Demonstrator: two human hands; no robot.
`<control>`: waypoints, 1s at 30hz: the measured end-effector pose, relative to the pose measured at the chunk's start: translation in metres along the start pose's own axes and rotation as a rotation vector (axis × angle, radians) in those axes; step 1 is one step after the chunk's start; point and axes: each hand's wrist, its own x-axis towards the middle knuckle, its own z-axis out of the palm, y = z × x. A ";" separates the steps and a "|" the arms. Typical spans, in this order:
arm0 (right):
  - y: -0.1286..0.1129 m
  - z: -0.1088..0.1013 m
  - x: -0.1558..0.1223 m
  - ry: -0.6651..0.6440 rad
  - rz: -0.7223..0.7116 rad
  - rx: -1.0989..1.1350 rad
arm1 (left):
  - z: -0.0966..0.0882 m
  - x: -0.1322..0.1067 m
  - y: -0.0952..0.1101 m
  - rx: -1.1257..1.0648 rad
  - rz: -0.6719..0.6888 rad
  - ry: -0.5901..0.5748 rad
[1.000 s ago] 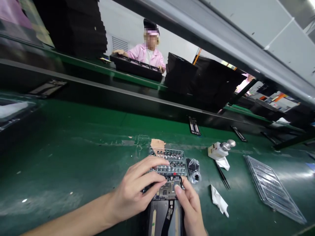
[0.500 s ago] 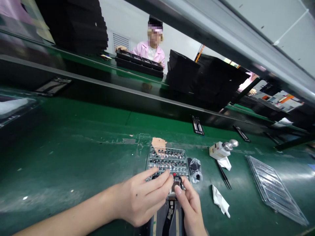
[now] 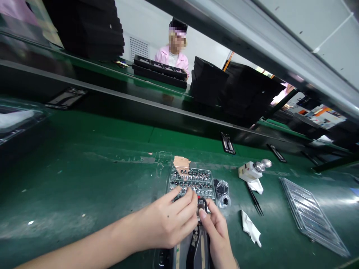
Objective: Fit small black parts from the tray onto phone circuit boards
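Note:
My left hand [image 3: 168, 220] and my right hand [image 3: 217, 235] meet over the near edge of a clear tray of small dark electronic parts [image 3: 192, 183]. Between them they pinch a small circuit board [image 3: 201, 206] with a black looped cable and a red mark, mostly hidden by my fingers. My left fingertips also lie just over the tray's near part. Below my hands, an open phone housing [image 3: 195, 250] with a black flex strip lies on the belt, partly hidden by my right hand.
The green belt [image 3: 84, 179] carries a crumpled plastic bag [image 3: 223, 194], tweezers [image 3: 254, 200], white tissues [image 3: 250, 233], a white dispenser with a metal knob [image 3: 253, 169], and a clear stacked tray [image 3: 312, 216]. A person in pink [image 3: 174, 54] stands beyond black trays [image 3: 159, 71].
My hands have drawn closer together and covered more of the circuit board. The phone housing sits lower in view. The person in pink has pulled a hand back from the black tray.

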 end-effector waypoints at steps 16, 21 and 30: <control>-0.020 -0.006 0.016 -0.268 -0.121 -0.224 | 0.017 0.003 0.017 -1.543 -1.152 -0.189; -0.022 -0.006 0.023 -0.261 -0.168 -0.414 | 0.016 0.002 0.018 -1.454 -1.146 -0.259; -0.023 -0.009 0.023 -0.312 -0.119 -0.321 | 0.016 0.000 0.019 -1.535 -1.147 -0.215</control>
